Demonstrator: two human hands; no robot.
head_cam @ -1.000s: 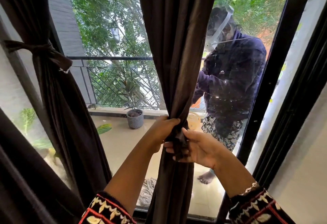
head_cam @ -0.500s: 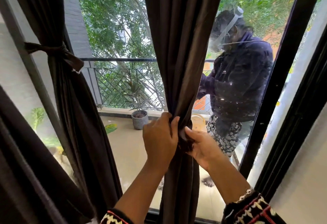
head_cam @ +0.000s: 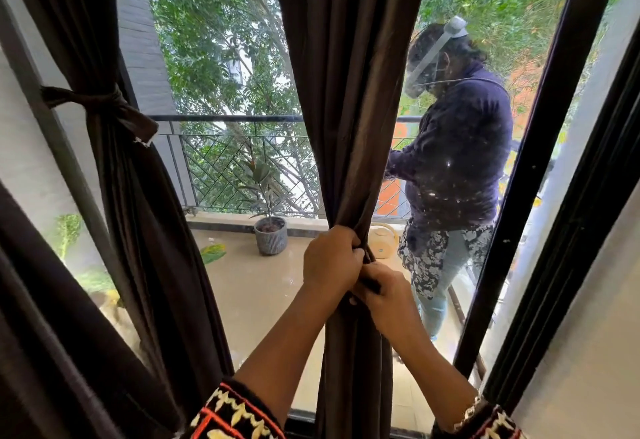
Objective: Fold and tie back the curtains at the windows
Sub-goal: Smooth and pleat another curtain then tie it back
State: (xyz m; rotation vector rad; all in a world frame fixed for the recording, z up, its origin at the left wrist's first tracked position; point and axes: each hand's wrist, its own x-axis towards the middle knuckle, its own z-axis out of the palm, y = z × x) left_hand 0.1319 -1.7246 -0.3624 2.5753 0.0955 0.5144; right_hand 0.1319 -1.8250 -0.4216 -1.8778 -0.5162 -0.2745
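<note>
I find left grip (head_cam: 332, 260) and right grip (head_cam: 386, 296) clamped on the gathered curtain (head_cam: 349, 92); tying seems in hand, cinching next.

Found the middle curtain (head_cam: 346, 92) hanging before the window glass. Saw the left hand (head_cam: 330, 262) and right hand (head_cam: 384, 294) gripping it side by side, touching, the left slightly higher. Saw a 2nd curtain (head_cam: 138, 230) to the left, cinched by a tie-back (head_cam: 100, 106) above hand level. Noted, behind the glass, a potted plant (head_cam: 268, 230) on the balcony floor (head_cam: 263, 293) beside the railing (head_cam: 235, 168), between the 2 curtains, and a person (head_cam: 457, 168) right of the middle curtain.
</note>
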